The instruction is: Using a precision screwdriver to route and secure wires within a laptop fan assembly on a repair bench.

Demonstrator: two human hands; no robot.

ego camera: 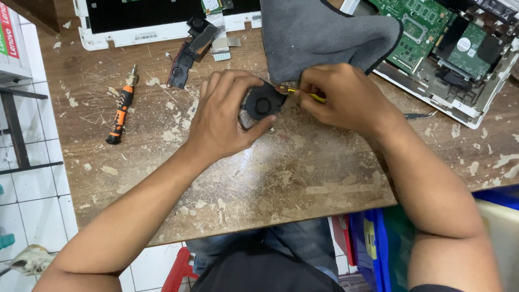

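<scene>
Your left hand (224, 116) grips a small black fan (263, 103), fingers curled over its top edge and thumb pressed under it, pinning it to the worn wooden counter (303, 173); your right hand (340, 97) is closed around a yellow-handled tool (308, 95) whose tip meets the fan's right edge between your hands; a grey cloth (319, 32) lies just beyond your right hand, touching its knuckles; an opened laptop with a green circuit board (432, 38) sits farther to that hand's right; an orange-and-black screwdriver (121, 108) lies well to the left of your left hand.
</scene>
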